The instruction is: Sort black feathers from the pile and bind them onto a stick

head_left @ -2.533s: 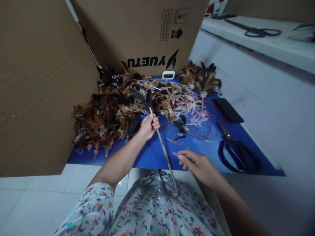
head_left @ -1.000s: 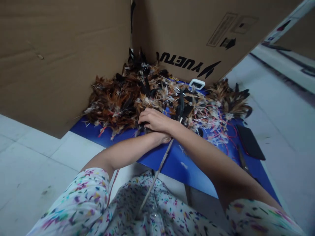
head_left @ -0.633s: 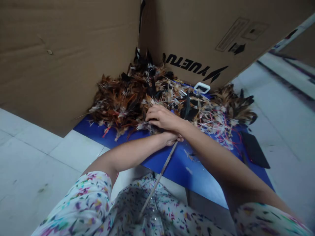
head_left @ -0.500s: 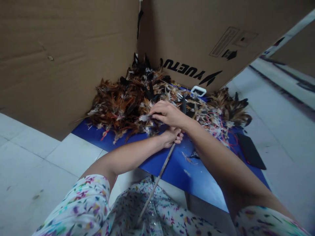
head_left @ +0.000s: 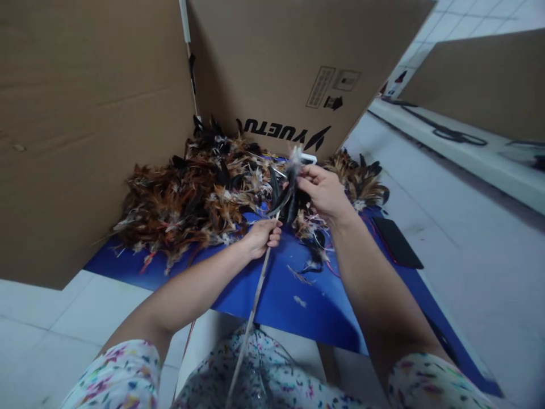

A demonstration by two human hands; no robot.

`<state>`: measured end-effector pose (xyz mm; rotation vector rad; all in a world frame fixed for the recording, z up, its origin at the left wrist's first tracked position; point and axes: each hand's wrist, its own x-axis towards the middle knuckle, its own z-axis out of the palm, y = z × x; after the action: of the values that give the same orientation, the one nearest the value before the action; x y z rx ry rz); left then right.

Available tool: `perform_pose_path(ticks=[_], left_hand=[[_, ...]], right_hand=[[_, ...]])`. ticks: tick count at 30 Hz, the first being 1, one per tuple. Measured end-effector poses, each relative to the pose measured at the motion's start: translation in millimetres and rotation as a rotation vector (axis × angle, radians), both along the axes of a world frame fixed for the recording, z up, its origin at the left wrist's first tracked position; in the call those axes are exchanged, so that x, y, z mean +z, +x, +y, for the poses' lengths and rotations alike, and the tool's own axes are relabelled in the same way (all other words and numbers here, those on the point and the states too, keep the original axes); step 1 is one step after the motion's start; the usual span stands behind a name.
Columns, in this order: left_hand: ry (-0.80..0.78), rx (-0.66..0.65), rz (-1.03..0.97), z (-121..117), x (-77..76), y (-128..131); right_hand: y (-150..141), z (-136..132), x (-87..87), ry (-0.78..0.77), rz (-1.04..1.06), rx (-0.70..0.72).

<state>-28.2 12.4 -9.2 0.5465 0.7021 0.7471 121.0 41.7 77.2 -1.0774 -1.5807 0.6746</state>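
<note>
My left hand (head_left: 260,237) is closed round a thin pale stick (head_left: 251,318) that slants down toward my lap. At the stick's upper end sits a small cluster of black feathers (head_left: 286,199). My right hand (head_left: 324,190) is raised above the blue board (head_left: 276,289) and pinches a dark feather with a fluffy white base (head_left: 293,162) against that cluster. Left of both hands lies a big heap of brown and black feathers (head_left: 187,199).
Tall cardboard walls (head_left: 85,125) stand behind and to the left of the heap. A smaller feather bunch (head_left: 360,179) and a black phone (head_left: 397,243) lie to the right, with red threads near them. Loose feather bits (head_left: 300,277) dot the board. White tiled floor surrounds it.
My right hand has come out of the feather heap with a feather and lifted it to the stick's top. My left hand keeps its hold on the stick. The view has swung right.
</note>
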Motion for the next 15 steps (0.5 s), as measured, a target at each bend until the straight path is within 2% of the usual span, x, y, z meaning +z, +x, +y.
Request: perform_pose_path(ticks=[3, 6, 8, 10, 15], left_hand=[[0.009, 0.009, -0.015, 1.1, 1.3, -2.2], [0.013, 0.006, -0.014, -0.3, 4.0, -3.1], [0.020, -0.001, -0.007, -2.1, 6.3, -3.3], [0.034, -0.009, 0.002, -3.7, 8.4, -3.2], [0.073, -0.016, 0.031, -4.1, 9.8, -3.0]], right_hand=[[23.5, -5.9, -0.6, 0.297, -0.240, -0.218], [35.4, -15.4, -4.7, 0.462, -0.548, -0.405], [36.3, -20.8, -12.3, 0.468, -0.693, -0.449], [33.4, -23.8, -23.5, 0.443, -0.736, -0.415], [22.3, -23.1, -51.1, 0.341, -0.519, -0.349]])
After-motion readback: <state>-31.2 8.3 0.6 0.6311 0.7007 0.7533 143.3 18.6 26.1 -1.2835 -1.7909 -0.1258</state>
